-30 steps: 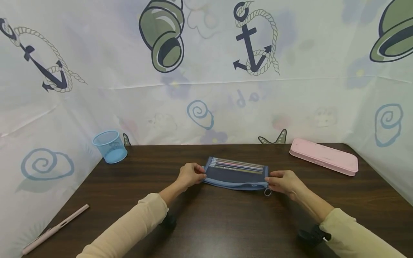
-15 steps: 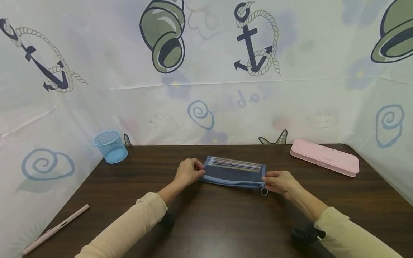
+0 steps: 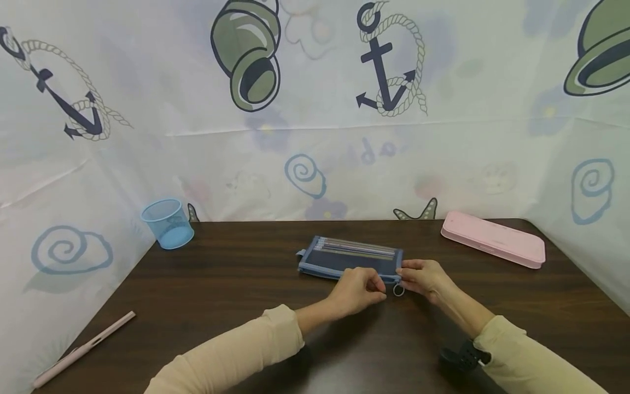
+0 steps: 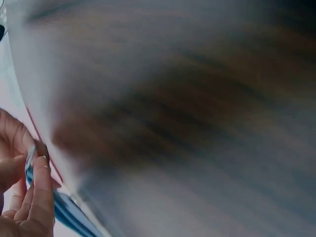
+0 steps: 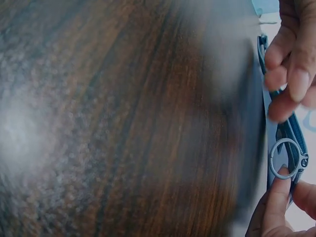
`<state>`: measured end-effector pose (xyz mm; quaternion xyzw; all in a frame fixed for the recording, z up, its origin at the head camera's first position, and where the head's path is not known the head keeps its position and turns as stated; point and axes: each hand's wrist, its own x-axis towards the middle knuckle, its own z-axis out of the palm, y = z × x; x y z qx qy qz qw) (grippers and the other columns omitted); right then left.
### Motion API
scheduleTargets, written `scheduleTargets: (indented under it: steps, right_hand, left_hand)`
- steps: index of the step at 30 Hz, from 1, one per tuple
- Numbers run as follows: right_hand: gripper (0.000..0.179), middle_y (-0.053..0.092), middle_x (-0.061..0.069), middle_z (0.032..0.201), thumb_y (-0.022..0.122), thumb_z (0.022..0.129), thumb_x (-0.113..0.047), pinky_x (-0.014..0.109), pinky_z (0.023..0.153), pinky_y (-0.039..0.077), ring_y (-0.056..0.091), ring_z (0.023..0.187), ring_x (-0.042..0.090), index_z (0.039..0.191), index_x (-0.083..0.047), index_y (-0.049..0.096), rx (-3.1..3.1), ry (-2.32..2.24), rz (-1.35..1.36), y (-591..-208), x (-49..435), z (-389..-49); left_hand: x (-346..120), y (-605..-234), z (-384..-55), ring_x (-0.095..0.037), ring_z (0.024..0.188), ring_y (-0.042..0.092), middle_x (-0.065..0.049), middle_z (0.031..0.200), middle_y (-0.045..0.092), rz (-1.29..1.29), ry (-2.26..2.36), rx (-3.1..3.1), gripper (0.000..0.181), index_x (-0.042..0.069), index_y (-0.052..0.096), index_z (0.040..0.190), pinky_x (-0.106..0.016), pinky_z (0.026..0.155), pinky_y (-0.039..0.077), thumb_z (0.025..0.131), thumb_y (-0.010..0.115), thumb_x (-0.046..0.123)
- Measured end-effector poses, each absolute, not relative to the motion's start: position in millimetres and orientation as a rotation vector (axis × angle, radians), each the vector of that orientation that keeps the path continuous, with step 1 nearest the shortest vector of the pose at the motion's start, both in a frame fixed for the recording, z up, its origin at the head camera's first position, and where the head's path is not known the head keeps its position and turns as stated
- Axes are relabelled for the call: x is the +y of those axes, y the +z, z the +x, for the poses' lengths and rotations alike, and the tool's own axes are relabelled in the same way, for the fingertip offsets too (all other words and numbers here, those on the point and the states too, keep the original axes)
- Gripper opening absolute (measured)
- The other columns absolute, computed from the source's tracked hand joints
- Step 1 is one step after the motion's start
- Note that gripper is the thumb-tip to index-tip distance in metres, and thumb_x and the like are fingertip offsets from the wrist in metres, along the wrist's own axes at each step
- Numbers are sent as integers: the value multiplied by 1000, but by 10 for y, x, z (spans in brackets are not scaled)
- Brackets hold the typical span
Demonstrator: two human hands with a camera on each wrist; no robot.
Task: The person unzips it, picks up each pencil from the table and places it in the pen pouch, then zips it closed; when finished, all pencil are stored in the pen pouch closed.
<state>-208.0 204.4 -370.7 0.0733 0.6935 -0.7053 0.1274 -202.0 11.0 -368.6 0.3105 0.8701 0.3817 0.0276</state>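
Observation:
A flat blue zip pencil pouch (image 3: 322, 260) lies on the table, pencils showing through its clear upper window. My right hand (image 3: 427, 280) pinches its near right corner, beside a metal ring (image 3: 398, 290) on the zipper pull. In front of the pouch's zipper edge, my left hand (image 3: 355, 291) hovers with loosely bent fingers, just left of the ring. The right wrist view has the left fingertips (image 5: 298, 84) apart from the ring, while the right thumb and finger hold the zipper end. The left wrist view catches only part of the fingers at its edge.
A blue mesh cup (image 3: 169, 223) stands at the back left of the dark wooden table (image 3: 216, 262). The back right holds a pink case (image 3: 494, 239). A pale pink pen-like stick (image 3: 86, 349) lies at the left edge. Patterned cloth hangs behind.
My left hand has let go of the pouch's left end and moved right, towards the zipper ring. The pouch has shifted slightly left, with my right hand still on its corner.

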Motion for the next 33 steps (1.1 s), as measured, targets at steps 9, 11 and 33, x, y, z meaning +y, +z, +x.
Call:
scheduleTargets:
  steps: [9,11,33]
  right_hand:
    - [53,59,1,82,55,91,2,18,65,55,59,68,5,133,22,30,2053,-2027,223,-3685,2041,-2082]
    - [53,59,0,82,55,91,1,18,64,55,59,68,5,133,22,30,2050,-2027,221,-3686,2046,-2087]
    - [53,61,2,83,54,92,3,21,66,56,61,70,6,134,22,28,2023,-2065,209,-3744,2095,-2076]
  left_hand:
    - [337,-3733,-1990,2,64,59,-1,77,72,938,1187,2666,8,7,67,81,-9,57,45,78,75,5]
    - [356,-3740,-1992,2,66,60,-1,78,72,937,1191,2672,8,7,67,81,-9,58,45,78,75,4]
    - [299,-3774,-1986,2,57,60,0,72,70,835,1374,2630,6,5,69,87,-13,50,47,88,66,11]
